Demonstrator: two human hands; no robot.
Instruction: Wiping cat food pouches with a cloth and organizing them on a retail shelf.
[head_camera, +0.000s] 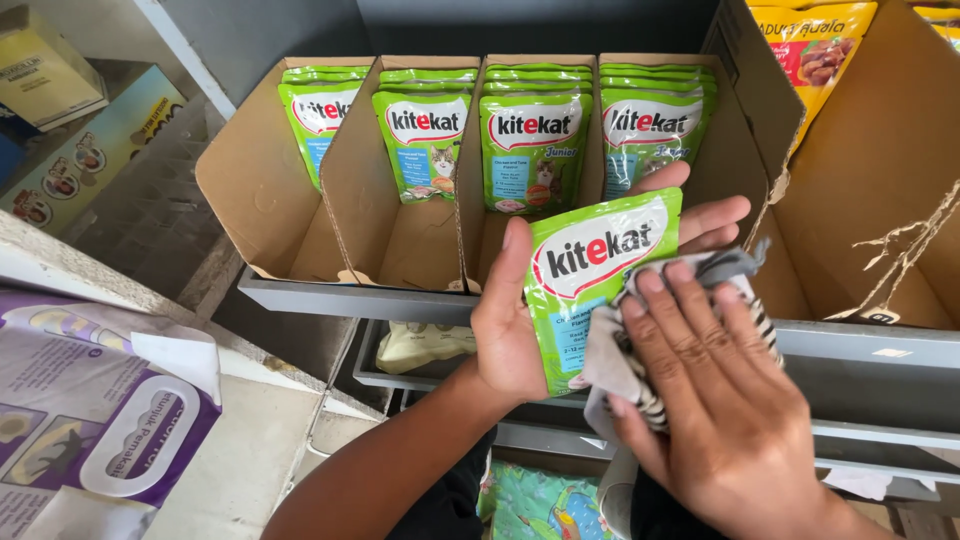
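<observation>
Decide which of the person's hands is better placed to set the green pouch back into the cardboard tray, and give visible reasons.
The left hand, probably. It already grips the green pouch upright, just in front of the cardboard tray. The right hand presses a striped cloth against the pouch, so it is occupied.
</observation>
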